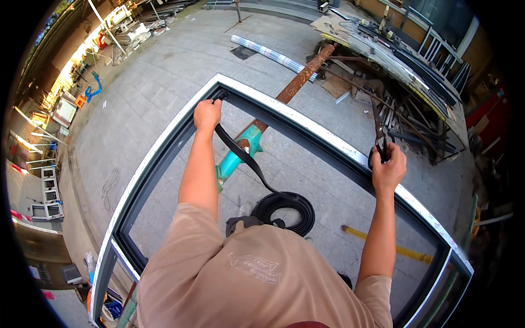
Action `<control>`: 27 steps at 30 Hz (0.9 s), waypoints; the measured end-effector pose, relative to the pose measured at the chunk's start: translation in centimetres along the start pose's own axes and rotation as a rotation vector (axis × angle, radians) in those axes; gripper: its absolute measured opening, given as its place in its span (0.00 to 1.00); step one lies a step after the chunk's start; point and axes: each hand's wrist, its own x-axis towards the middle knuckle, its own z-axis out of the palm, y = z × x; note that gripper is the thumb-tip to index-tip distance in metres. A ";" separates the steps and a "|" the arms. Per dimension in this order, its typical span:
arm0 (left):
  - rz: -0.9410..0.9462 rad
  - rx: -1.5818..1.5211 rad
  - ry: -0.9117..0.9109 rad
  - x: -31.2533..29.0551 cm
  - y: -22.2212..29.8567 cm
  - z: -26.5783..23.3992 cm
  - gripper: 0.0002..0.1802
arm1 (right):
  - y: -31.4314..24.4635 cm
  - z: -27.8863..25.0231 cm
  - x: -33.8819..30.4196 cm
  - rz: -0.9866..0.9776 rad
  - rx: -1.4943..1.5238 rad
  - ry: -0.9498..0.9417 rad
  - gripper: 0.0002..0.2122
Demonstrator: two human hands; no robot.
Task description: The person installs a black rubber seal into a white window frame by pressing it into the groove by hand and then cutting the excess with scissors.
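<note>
A large window frame (306, 121) stretches in front of me, dark grey inside with white film along its outer edges. At its far corner, my left hand (208, 115) is closed on a flat black rubber strip (243, 154), its end pressed against the inner channel. From there the strip sags through the opening to a black coil (306, 210) on the ground near my feet. Over the frame's right-hand side, my right hand (389, 169) grips the dark handles of a pair of scissors (378, 123), blades pointing away from me.
A rusty pipe with a teal clamp (232, 161) runs beneath the frame. Beyond lies a wrapped roll (268, 53) on the paving. At the far right, a cluttered workbench (404, 52) has metal lengths stacked under it. A yellow bar (407, 252) lies below the frame.
</note>
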 end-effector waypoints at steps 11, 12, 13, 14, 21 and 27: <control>0.151 -0.217 -0.031 -12.9 -2.1 -3.0 0.21 | -12.3 1.7 -7.2 0.220 0.653 -0.432 0.16; 0.135 -0.287 -0.032 -14.3 -2.0 -3.1 0.19 | -13.8 2.3 -8.3 0.303 0.732 -0.566 0.16; 0.127 -0.292 -0.034 -15.3 -1.9 -3.1 0.19 | -15.2 2.9 -9.3 0.397 0.816 -0.687 0.15; 0.154 -0.314 -0.015 -16.2 -2.0 -3.1 0.18 | -16.3 3.3 -10.1 0.491 0.849 -0.846 0.15; 0.214 -0.412 0.012 -17.9 -2.5 -2.6 0.17 | -20.8 6.4 -11.9 0.326 0.555 -1.282 0.34; 0.218 -0.484 -0.036 -18.0 -2.7 -2.5 0.13 | -22.3 7.4 -13.1 0.373 0.575 -1.305 0.35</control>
